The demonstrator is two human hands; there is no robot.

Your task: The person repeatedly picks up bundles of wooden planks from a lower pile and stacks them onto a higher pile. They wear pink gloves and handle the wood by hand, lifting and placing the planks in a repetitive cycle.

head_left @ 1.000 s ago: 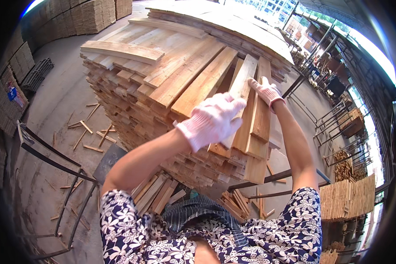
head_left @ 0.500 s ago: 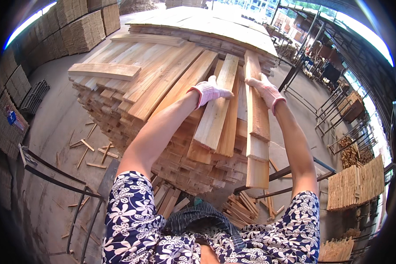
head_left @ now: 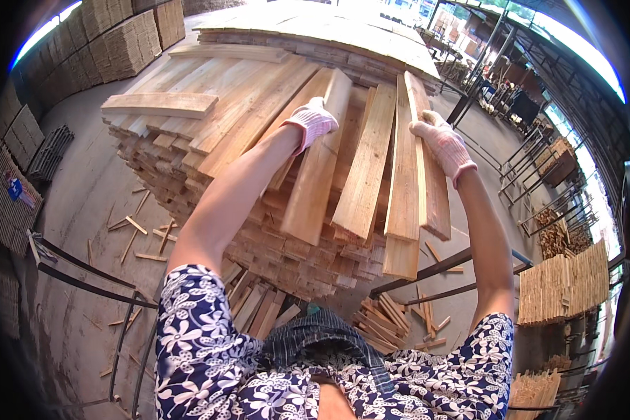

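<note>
Both gloved hands are closed on boards. By the left hand [head_left: 312,126], a tilted left board [head_left: 312,185] is grasped at its left side, toward the far end; by the right hand [head_left: 442,143], a right board [head_left: 435,185] is gripped near its far end, its narrow edge turned toward the left hand. Some of the left fingertips are blurred, and most of the right fingers are hidden behind that hand. Between the hands, loose boards [head_left: 367,164] are laid on a large stack [head_left: 287,248], whose lower part is partly covered by the left forearm. To the left of the left hand, a short board [head_left: 161,104] is laid crosswise. Beyond both hands, a pale stack [head_left: 315,24] is washed out by glare. Nearer the body, wood strips [head_left: 381,323] are heaped, partly cut off by the patterned clothing [head_left: 273,392].
</note>
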